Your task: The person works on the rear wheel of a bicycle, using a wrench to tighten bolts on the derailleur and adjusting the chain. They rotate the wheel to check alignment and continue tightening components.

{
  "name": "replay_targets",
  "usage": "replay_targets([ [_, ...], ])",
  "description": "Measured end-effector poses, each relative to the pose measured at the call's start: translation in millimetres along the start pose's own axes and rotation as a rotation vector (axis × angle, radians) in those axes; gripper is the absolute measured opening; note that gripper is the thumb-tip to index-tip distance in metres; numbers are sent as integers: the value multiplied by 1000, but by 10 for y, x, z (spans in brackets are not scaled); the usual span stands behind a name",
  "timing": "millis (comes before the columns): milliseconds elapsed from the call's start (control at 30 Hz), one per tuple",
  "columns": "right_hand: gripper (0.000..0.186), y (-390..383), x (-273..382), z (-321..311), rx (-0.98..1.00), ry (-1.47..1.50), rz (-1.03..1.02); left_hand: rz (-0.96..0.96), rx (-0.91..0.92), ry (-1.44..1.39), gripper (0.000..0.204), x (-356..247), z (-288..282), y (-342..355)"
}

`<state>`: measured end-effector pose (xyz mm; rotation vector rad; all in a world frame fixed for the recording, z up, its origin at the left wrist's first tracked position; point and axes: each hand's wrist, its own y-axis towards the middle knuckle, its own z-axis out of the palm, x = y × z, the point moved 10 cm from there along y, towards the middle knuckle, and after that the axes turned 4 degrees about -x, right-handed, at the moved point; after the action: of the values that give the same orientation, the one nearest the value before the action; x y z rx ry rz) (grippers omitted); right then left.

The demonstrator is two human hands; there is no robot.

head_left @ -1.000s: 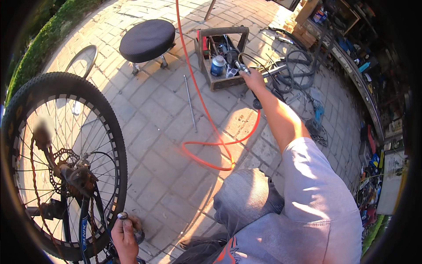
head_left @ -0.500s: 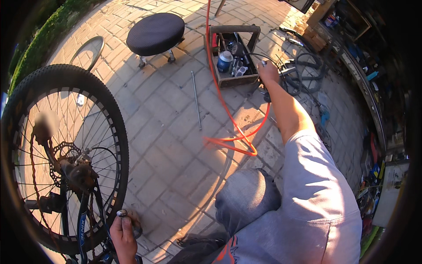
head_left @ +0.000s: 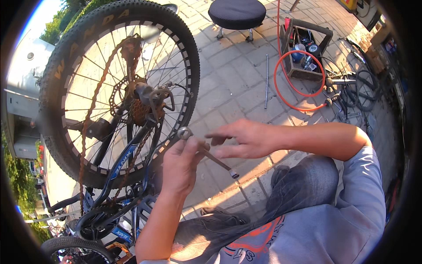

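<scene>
My left hand [head_left: 181, 166] grips a metal wrench [head_left: 206, 152] by its shaft, ring end up and the other end pointing down right. My right hand [head_left: 243, 137] hovers just right of it with fingers spread, fingertips touching or nearly touching the wrench. Both hands are in front of an upturned bicycle's rear wheel [head_left: 115, 83], with its rusty chain [head_left: 90, 119], cassette and derailleur [head_left: 154, 97] close to the left hand.
A black round stool [head_left: 237, 14] stands on the paving at the top. A wooden toolbox [head_left: 303, 48] with cans, an orange hose [head_left: 293, 75], a thin metal rod [head_left: 266, 80] and loose tyres and cables [head_left: 356, 88] lie at the upper right. My bent knee [head_left: 303, 180] is below.
My right hand came back from the toolbox to the wrench. My left hand rose from the ground and holds the wrench. The view swung toward the wheel.
</scene>
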<state>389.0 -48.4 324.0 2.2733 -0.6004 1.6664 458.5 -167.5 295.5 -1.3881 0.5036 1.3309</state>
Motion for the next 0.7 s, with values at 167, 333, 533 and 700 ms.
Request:
replay_targets([
  [167,42,509,-146,552,-152,423,-15,258,-150,346,28,-422,-199,-79],
  [333,39,907,-730,454,-602,233,-175,947,-374,1174,16,-1168,-160,-502],
  [533,44,1005,-706,374,-776,217,-287,1017,-639,1730,20,-1403,-585,-579],
  [700,41,1109,-694,399,-675,157,-284,711,-603,1828,26,-1380,-1012,-483],
])
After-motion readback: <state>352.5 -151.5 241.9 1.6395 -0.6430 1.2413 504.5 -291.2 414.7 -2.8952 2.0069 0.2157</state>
